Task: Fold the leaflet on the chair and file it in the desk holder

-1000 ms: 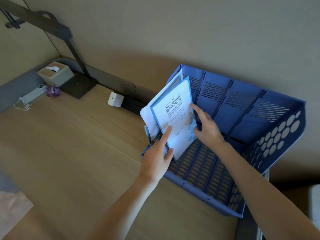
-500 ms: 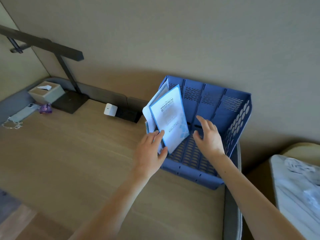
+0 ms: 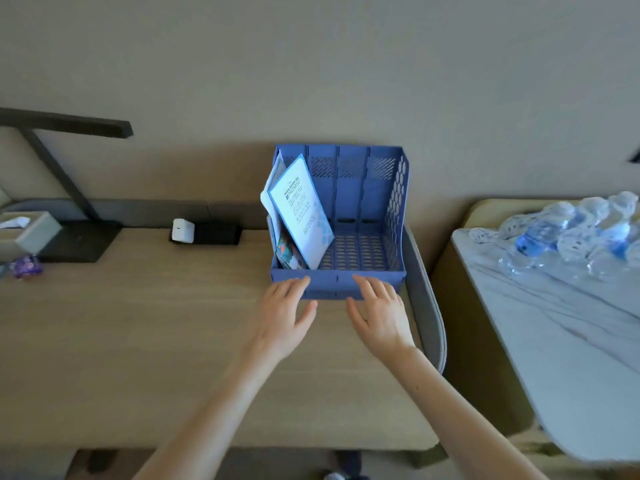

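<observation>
The folded leaflet, white with a blue border and print, leans upright in the leftmost slot of the blue perforated desk holder, against other papers and a colourful card. My left hand hovers open just in front of the holder's front wall, fingertips at its lower left edge. My right hand is open too, fingertips at the front wall's right half. Neither hand holds anything. The holder's other slots are empty.
The wooden desk carries a black lamp, a tissue box, a small purple object, and a white charger in a socket strip. To the right, a marble-topped table holds wrapped water bottles.
Both hands let go of the leaflet and drew back out of the holder to its front edge. The leaflet stays leaning in the left slot. The camera pulled back and up.
</observation>
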Tool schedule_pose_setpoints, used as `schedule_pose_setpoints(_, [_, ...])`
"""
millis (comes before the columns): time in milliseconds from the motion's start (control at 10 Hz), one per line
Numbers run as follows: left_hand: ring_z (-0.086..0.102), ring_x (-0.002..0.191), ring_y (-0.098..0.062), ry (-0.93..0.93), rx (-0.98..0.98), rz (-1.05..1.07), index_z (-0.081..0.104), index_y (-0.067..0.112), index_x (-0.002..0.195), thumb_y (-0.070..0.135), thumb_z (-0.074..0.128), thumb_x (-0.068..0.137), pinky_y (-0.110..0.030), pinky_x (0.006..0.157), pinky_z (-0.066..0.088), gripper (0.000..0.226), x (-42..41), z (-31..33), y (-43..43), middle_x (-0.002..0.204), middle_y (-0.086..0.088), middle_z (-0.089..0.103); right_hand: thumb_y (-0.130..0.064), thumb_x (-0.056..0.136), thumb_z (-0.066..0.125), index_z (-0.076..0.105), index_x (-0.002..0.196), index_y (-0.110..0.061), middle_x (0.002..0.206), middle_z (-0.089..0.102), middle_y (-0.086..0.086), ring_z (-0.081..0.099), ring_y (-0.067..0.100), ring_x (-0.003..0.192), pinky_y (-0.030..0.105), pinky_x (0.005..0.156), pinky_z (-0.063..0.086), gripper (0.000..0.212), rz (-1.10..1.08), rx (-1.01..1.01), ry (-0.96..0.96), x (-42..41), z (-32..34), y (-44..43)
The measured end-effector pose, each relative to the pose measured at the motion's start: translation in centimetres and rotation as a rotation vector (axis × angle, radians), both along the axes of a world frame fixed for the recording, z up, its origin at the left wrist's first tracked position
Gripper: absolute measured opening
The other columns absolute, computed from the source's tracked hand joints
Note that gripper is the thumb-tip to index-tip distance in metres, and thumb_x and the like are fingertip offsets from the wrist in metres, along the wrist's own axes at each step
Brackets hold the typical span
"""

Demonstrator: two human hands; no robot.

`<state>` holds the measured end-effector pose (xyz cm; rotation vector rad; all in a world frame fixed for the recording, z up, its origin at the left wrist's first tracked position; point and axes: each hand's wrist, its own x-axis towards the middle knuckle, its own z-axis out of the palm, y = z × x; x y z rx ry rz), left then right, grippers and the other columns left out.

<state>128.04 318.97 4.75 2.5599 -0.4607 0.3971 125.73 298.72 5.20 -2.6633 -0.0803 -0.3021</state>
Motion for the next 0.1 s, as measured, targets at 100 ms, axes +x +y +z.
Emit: schedule_pose_setpoints(100, [0.063, 0.107, -0.031, -0.028, -0.002, -0.043, 0.062, 0.006, 0.125, 0.036, 0.05, 0.089, -0.042, 0.09, 0.049, 0.048, -2.49, 0.74, 1.15, 0.12, -0.01, 0.068, -0.032, 0.097, 0.052, 0.051, 0.141, -0.009, 0.137, 0.06, 0.011, 0.051, 0.034, 0.128, 0.047, 0.103, 0.043, 0.05, -0.054, -0.042, -0.039, -3.06, 0.36, 1.44])
